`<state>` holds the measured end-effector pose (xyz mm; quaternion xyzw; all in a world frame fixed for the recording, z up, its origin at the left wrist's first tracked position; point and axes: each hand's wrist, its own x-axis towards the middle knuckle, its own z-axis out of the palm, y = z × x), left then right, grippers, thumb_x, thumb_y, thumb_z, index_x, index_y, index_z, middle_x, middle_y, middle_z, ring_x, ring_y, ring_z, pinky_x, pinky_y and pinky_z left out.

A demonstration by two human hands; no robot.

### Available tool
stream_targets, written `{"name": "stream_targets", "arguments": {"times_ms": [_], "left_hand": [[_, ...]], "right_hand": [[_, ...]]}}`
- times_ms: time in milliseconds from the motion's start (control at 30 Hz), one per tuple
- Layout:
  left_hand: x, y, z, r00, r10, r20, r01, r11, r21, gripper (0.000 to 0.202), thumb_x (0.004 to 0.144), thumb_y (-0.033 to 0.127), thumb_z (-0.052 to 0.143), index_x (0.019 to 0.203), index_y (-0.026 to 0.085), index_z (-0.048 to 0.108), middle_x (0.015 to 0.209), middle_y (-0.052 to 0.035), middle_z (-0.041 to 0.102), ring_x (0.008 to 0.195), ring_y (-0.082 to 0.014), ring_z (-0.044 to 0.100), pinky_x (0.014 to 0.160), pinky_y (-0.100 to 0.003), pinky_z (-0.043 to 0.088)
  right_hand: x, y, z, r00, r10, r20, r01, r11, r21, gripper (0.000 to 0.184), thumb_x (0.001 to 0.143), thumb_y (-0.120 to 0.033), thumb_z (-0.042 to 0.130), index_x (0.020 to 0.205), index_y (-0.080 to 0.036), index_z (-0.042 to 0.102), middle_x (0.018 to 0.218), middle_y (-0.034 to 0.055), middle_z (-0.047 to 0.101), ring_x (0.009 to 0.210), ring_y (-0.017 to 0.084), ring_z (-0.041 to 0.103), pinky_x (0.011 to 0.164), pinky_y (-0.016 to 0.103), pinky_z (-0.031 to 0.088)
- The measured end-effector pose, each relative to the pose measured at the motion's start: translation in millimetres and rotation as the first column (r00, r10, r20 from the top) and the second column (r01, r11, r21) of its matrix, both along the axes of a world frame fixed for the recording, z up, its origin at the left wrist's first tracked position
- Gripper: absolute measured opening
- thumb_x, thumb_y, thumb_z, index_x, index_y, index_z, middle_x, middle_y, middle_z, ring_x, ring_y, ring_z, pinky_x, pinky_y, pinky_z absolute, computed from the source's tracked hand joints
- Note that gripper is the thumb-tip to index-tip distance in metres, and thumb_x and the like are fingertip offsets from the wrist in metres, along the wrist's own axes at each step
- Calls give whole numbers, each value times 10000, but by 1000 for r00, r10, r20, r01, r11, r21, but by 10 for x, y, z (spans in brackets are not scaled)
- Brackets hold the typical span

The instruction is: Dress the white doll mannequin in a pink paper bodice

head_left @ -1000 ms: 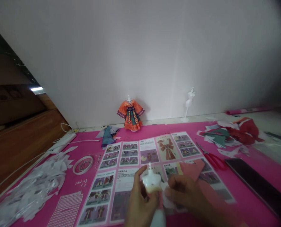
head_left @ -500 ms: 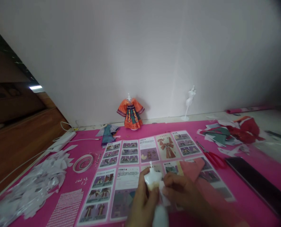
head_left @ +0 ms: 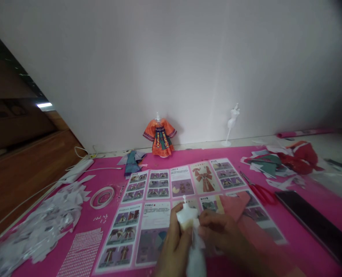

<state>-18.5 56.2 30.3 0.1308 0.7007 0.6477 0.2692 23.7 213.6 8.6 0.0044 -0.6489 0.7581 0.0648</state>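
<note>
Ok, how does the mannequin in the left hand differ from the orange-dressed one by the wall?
The held mannequin has a bare white chest, while the dressed mannequin wears a wide-sleeved orange robe. The held mannequin is gripped by the left hand, with the right hand close beside it; the dressed mannequin stands untouched near the wall. Both have a white neck and no head.

Left hand (head_left: 173, 240) and right hand (head_left: 221, 229) are showing bare; right forearm (head_left: 250, 254) is looking dim, blurry.
</note>
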Motion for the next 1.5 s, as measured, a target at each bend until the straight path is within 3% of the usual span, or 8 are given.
{"name": "stream_targets", "arguments": {"times_ms": [167,433,800,1000,1167,1367,1500], "left_hand": [[4,2,-24,999,-16,-28,18,997,77,668,812,364,539,1379,203,225,1234,-88,569,1105,-231,534,935,-298,367],[-6,32,-91,1000,-1,-17,2,999,47,668,797,284,559,1368,216,218,1033,-55,642,823,-183,584,799,-289,424],[2,39,-119,999,52,3,-52,994,99,624,823,353,539,1353,216,242,905,-33,627,765,-182,559,719,-284,428],[-48,66,-119,994,107,-36,-106,994,33,615,741,191,537,1292,219,266,788,19,563,664,-154,510,658,-268,430],[-43,67,-117,994,98,-45,-98,995,0,630,716,145,537,1287,200,276,813,11,588,716,-160,542,689,-264,421],[-4,25,-75,1000,-20,-20,21,997,71,654,749,209,541,1334,206,248,959,-28,603,853,-183,550,788,-286,410],[-10,-22,-76,999,-30,31,28,997,73,649,765,280,535,1350,239,257,1021,-34,596,926,-211,555,802,-296,399]], "right_hand": [[2,10,54,999,23,31,-22,999,-41,230,769,-339,713,645,-150,671,671,-13,527,646,117,490,608,233,374],[0,7,133,993,78,86,-64,985,-158,305,727,-382,741,598,-140,606,606,-40,459,558,85,435,549,213,342],[-2,29,128,991,58,120,-32,978,-205,353,688,-422,753,606,-143,554,574,-37,477,528,83,417,506,207,305],[13,-5,113,989,50,141,-19,976,-215,364,666,-432,770,608,-151,546,552,-39,486,518,82,417,498,199,314],[11,-57,2,995,56,86,-42,986,-162,287,711,-393,756,632,-151,624,569,-40,500,506,67,404,496,192,321],[-8,-70,-72,998,-1,63,8,994,-110,266,696,-400,758,643,-156,667,606,-24,521,543,85,438,514,203,349],[3,-58,-75,995,-24,94,33,994,-103,247,718,-387,745,675,-157,668,584,-31,523,523,79,433,507,198,341]]}}
